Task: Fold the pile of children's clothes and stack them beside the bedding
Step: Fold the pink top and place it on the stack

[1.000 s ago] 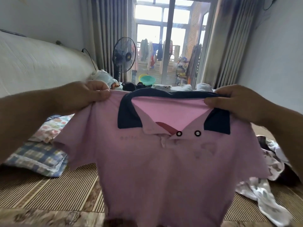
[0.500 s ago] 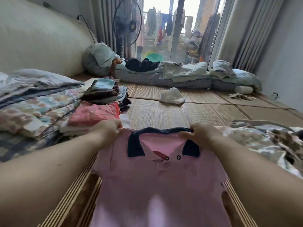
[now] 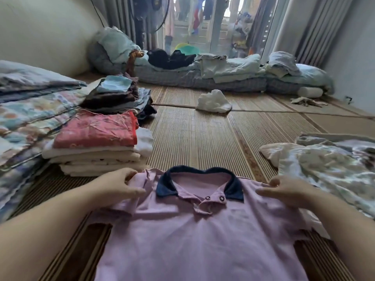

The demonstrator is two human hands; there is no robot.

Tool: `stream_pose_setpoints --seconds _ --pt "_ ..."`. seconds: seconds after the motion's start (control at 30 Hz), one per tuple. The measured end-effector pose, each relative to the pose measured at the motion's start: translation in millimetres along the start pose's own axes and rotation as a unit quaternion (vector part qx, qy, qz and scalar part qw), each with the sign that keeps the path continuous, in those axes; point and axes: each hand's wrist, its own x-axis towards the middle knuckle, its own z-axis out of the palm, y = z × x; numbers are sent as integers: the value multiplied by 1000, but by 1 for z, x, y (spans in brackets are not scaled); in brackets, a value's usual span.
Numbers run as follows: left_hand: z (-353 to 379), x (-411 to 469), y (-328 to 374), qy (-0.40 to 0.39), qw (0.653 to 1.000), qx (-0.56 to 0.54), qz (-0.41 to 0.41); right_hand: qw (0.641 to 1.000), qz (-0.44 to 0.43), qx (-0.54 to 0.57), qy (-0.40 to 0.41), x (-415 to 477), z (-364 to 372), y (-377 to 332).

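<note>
Both hands held the pink polo shirt with a dark blue collar [image 3: 203,230]. The left hand [image 3: 119,185] pinched one shoulder of it, fingers curled round the cloth. The right hand [image 3: 288,189] pinched the other shoulder the same way. The shirt lay flat, front up, between the hands on the brown woven straw mat [image 3: 192,142].

Far ahead of the hands, a green plastic bowl [image 3: 187,48] peeked out behind some dark clothes [image 3: 170,58]. Only its rim showed, so what was in it could not be told.

The bottom of the shirt was cut off by the edge of the picture. The left hand hid a bit of one sleeve.

Just past the left hand stood a neat stack of folded clothes [image 3: 97,147], red on top and white below. Behind it was a second folded stack [image 3: 115,94] with a light blue piece on top. Both sat right beside the folded flowery bedding [image 3: 30,114], further out from the left hand. Beside the right hand lay a loose pile of pale printed clothes [image 3: 328,165], partly cut off on that side.
</note>
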Motion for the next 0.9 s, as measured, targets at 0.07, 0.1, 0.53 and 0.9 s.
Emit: stream_pose_setpoints --seconds 0.07,0.1,0.53,0.9 --pt "-4 -16 -9 -44 999 -8 18 1000 25 -2 -13 -20 0 14" --pt "-5 -21 -10 -65 997 16 28 999 37 0 -15 -29 -1 17" --pt "17 -22 7 177 983 48 -19 922 90 373 -46 -60 -19 6" --pt "-30 -7 21 240 953 -126 -135 890 36 438 119 -49 -12 -40"
